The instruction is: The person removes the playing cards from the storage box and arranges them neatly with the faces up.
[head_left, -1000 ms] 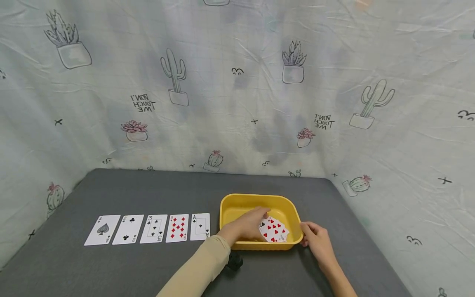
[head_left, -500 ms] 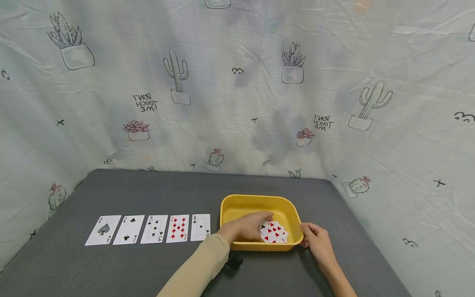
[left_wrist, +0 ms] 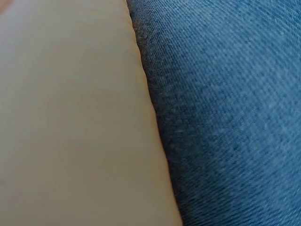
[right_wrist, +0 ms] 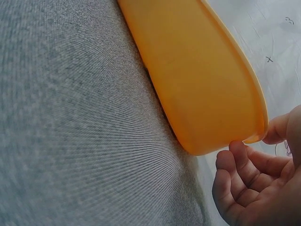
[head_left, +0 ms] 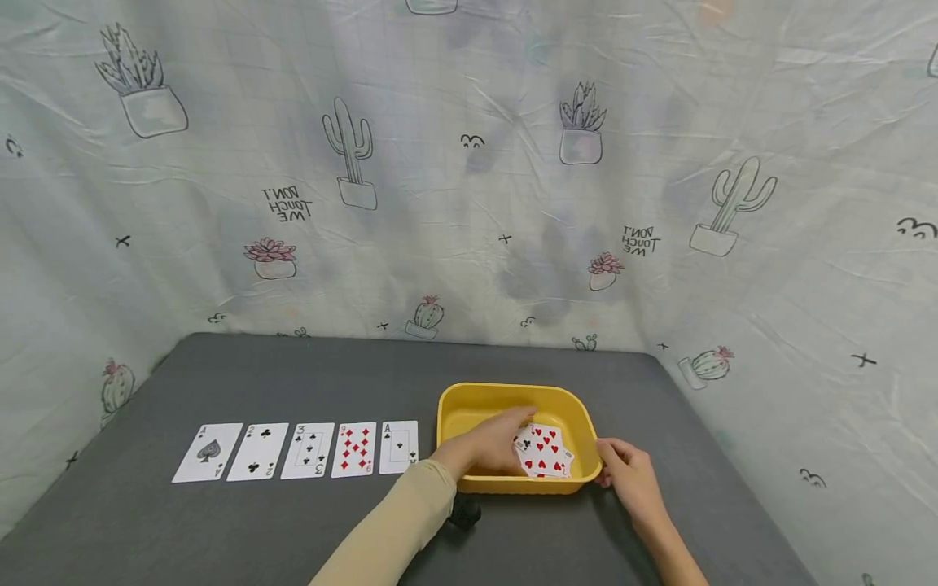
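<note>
A yellow plastic tray stands on the dark grey table, with a loose pile of face-up playing cards in it, a seven of hearts on top. My left hand reaches over its front wall and touches the pile's left side; its fingertips are hidden. At the right rim my right hand pinches the tray, thumb and fingers on the yellow wall in the right wrist view. Only a beige sleeve and grey-blue cloth fill the left wrist view.
Left of the tray lies a spaced row of face-up cards: ace of spades, two of clubs, a club marked three, nine of diamonds and ace of clubs. A small black object shows under the left forearm. Patterned cloth hangs behind.
The cards in the tray have shifted under my left hand, and the seven of hearts now lies turned more upright. My right hand stays on the rim.
</note>
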A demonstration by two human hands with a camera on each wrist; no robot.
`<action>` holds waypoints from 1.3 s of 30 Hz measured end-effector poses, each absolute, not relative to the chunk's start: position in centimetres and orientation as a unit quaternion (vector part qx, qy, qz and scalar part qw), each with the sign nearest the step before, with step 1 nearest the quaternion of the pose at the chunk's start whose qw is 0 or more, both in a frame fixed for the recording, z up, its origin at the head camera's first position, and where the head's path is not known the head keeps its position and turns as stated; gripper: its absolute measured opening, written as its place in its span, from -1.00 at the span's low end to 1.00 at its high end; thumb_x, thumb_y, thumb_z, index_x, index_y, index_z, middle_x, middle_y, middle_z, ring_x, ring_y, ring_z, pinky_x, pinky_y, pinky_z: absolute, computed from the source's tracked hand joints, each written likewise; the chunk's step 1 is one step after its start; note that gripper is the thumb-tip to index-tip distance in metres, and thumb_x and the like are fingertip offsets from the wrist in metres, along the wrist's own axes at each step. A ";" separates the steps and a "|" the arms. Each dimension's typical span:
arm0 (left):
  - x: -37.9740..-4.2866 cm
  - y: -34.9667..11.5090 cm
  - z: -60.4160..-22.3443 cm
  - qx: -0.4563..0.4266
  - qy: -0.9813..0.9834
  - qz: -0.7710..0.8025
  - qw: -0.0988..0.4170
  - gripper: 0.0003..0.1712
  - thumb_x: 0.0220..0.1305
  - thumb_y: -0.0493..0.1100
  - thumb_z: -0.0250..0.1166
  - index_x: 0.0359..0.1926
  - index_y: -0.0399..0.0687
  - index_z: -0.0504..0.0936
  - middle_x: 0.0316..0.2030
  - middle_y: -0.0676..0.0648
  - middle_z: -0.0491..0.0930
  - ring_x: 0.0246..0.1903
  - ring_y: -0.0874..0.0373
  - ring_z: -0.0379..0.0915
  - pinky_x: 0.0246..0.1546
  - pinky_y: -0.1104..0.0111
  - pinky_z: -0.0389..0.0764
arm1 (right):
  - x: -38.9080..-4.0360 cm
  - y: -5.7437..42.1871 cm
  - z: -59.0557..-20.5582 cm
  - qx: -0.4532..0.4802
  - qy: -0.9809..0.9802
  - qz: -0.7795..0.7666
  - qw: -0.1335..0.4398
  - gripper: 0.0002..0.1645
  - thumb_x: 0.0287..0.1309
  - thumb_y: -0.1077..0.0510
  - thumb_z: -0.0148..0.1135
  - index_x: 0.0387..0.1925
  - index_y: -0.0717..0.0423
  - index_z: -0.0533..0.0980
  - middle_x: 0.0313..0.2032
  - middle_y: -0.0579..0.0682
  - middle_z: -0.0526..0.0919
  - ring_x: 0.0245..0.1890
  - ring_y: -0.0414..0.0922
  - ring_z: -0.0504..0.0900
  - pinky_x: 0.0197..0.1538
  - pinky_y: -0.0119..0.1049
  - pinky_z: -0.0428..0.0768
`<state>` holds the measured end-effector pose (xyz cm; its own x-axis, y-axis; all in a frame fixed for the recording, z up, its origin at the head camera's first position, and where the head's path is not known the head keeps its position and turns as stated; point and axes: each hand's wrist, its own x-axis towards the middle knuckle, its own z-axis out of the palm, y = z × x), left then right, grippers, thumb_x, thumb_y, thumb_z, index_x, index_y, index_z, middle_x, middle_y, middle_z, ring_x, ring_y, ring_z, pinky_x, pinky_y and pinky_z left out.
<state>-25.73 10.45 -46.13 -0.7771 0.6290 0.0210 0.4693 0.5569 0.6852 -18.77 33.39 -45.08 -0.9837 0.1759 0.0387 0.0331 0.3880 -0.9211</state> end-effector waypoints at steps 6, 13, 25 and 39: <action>-25.3 10.7 -45.8 0.279 0.883 0.362 0.105 0.18 -0.10 -0.04 0.64 0.46 -0.23 0.16 0.28 -0.13 0.39 0.23 0.08 0.32 0.27 0.28 0.28 | -19.0 33.5 -45.1 -0.062 -0.831 0.549 0.060 -0.65 0.45 0.12 0.07 -0.09 0.37 0.59 -0.50 0.15 0.56 -0.54 -0.09 0.52 -0.43 -0.28 0.56; -25.6 10.9 -46.4 0.284 0.894 0.340 0.072 0.20 -0.14 0.04 0.65 0.45 -0.17 0.19 0.20 -0.03 0.48 0.15 0.18 0.38 0.22 0.32 0.32 | -19.1 33.7 -45.2 -0.056 -0.829 0.554 0.060 -0.64 0.45 0.10 0.07 -0.11 0.36 0.60 -0.50 0.14 0.55 -0.54 -0.08 0.52 -0.42 -0.26 0.56; -25.4 11.0 -46.3 0.279 0.895 0.342 0.073 0.19 -0.11 0.06 0.63 0.46 -0.16 0.18 0.17 0.01 0.51 0.13 0.17 0.39 0.21 0.31 0.33 | -19.0 33.5 -45.3 -0.059 -0.836 0.542 0.062 -0.64 0.45 0.11 0.06 -0.11 0.36 0.59 -0.49 0.15 0.56 -0.53 -0.07 0.54 -0.42 -0.28 0.57; -25.1 11.0 -46.2 0.281 0.902 0.318 0.073 0.10 -0.07 0.13 0.60 0.40 -0.17 0.25 0.21 -0.02 0.48 0.14 0.17 0.39 0.20 0.32 0.34 | -19.1 33.6 -45.7 -0.059 -0.835 0.543 0.062 -0.63 0.46 0.10 0.04 -0.12 0.36 0.59 -0.51 0.11 0.55 -0.52 -0.03 0.54 -0.43 -0.27 0.56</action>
<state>-25.06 11.05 -46.16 -0.8310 0.5542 0.0481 0.4619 0.6392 0.6148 -19.08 33.61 -45.67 -0.9853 0.1666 0.0389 0.0319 0.4024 -0.9149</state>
